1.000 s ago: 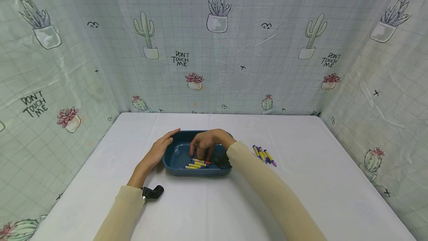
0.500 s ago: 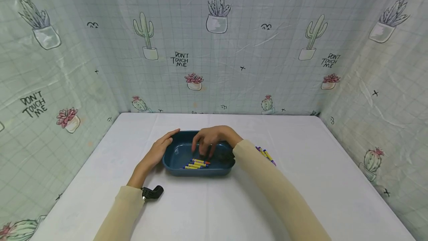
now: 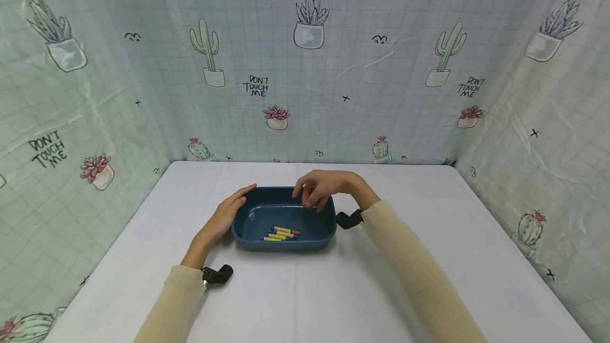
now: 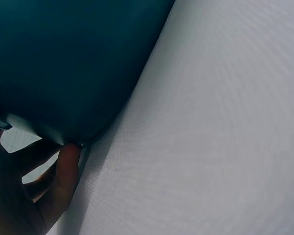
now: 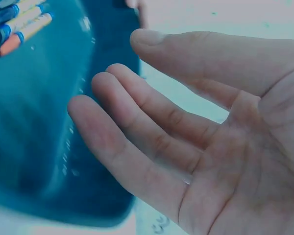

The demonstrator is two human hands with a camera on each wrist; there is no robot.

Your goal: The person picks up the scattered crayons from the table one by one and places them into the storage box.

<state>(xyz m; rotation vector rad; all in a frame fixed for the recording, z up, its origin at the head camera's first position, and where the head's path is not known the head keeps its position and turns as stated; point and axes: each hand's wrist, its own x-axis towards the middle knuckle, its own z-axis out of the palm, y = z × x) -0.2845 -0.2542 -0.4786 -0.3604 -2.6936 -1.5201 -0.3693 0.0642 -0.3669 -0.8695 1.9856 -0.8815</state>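
Note:
A dark blue rectangular plastic bin [image 3: 245,246] stands on the white table. Several yellow-and-blue wrapped crayons [image 3: 281,234] lie together on its floor near the front, one with an orange tip; they also show at the top left of the right wrist view. My left hand [image 3: 227,216] rests along the bin's left end, fingers stretched toward the back corner. In the left wrist view its fingertips touch the bin's wall. Above the bin's back right corner hovers my right hand [image 3: 324,187], its fingers [image 5: 152,132] loosely bent and nothing between them.
The white table [image 3: 295,300] is enclosed by a cactus-print cloth [image 3: 324,83] at the back and sides. Black wrist cameras [image 3: 218,274] sit on both wrists. The right sleeve [image 3: 410,263] covers the spot where loose crayons lay on the table.
My right hand has risen out of the bin and moved right, away from the crayons inside. Its sleeve now hides the crayons on the table. The left hand and bin have stayed put.

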